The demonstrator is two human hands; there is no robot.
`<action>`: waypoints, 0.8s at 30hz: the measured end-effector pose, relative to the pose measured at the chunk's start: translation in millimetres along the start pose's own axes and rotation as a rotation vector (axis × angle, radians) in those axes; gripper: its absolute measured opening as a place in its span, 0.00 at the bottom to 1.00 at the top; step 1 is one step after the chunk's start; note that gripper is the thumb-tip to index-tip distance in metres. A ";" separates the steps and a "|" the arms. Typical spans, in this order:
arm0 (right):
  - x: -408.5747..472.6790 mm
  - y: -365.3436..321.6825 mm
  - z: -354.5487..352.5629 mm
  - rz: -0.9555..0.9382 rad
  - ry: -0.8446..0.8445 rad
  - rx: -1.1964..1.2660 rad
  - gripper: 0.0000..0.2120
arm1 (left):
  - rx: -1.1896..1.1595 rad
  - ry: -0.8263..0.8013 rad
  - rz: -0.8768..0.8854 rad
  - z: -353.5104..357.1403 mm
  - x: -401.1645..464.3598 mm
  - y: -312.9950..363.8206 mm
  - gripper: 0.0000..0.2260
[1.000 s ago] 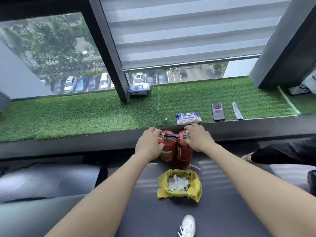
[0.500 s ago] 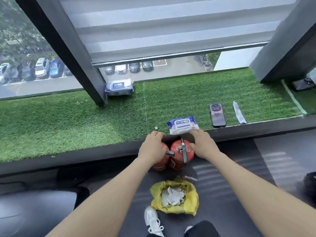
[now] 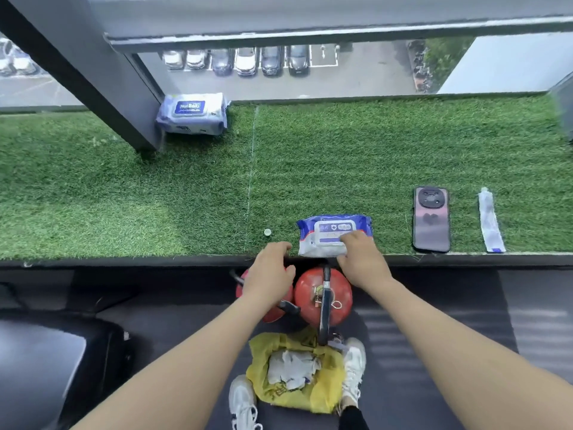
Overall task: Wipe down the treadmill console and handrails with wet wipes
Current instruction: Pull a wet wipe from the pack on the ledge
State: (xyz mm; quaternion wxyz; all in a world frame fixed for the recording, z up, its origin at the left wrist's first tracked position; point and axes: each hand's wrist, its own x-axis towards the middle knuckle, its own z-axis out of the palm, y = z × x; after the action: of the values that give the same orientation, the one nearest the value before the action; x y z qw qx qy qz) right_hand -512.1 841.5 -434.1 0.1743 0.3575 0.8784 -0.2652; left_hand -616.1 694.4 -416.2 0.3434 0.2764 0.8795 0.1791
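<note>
A small blue and white wet wipes pack [image 3: 325, 234] lies on the artificial grass ledge [image 3: 124, 197] near its front edge. My right hand [image 3: 361, 259] rests on the pack's right side, fingers over its lid and thumb at its near edge. My left hand [image 3: 268, 273] hovers just left of the pack above the ledge's edge, fingers loosely curled and holding nothing. A larger wipes pack [image 3: 192, 114] leans by the window post at the back. No treadmill console or handrail is in view.
Two red fire extinguishers [image 3: 322, 294] stand on the floor under my hands. A yellow bag [image 3: 294, 370] with used white wipes sits between my white shoes. A phone [image 3: 431, 220] and a thin tube [image 3: 490, 225] lie on the grass to the right. A small white cap [image 3: 267, 232] lies by the pack.
I have stepped closer to the ledge. Both hands rose from the extinguisher tops; the right hand reached onto the small wipes pack and the left moved up beside it.
</note>
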 end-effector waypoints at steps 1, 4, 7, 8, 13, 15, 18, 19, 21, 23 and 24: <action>13.8 8.9 6.6 -0.025 -0.008 -0.014 0.19 | -0.041 0.011 -0.032 14.5 12.9 3.1 0.21; 42.2 25.1 20.8 -0.083 0.002 -0.050 0.23 | -0.139 0.048 -0.080 45.8 42.8 10.8 0.22; 65.6 40.2 34.5 -0.132 0.014 -0.127 0.25 | -0.212 0.093 -0.099 71.8 66.6 17.0 0.19; 70.9 44.4 39.0 -0.148 0.013 -0.148 0.26 | -0.218 0.103 -0.098 80.2 72.5 17.2 0.19; 86.1 59.9 51.1 -0.196 0.046 -0.152 0.28 | -0.212 0.148 -0.139 108.5 94.5 11.6 0.22; 89.4 63.6 51.8 -0.218 0.068 -0.119 0.27 | -0.215 0.171 -0.176 110.8 100.2 8.6 0.20; 93.7 66.8 50.8 -0.240 0.088 -0.083 0.26 | -0.253 0.213 -0.227 111.4 107.0 5.4 0.17; 94.4 67.2 50.2 -0.245 0.099 -0.069 0.25 | -0.262 0.223 -0.239 112.0 108.9 5.1 0.17; 95.2 67.2 47.4 -0.252 0.094 -0.072 0.24 | -0.274 0.240 -0.261 114.4 112.1 4.8 0.15; 98.3 66.0 43.6 -0.258 0.065 -0.133 0.22 | -0.279 0.255 -0.283 115.3 114.2 5.4 0.13; 100.8 65.0 41.0 -0.252 0.050 -0.156 0.20 | -0.270 0.256 -0.291 115.3 115.0 5.6 0.13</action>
State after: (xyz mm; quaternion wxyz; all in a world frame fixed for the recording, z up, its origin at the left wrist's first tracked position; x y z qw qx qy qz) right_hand -529.4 910.5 -539.0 0.1451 0.2361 0.9383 -0.2068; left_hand -603.3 783.3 -552.2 0.2850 0.0733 0.9146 0.2774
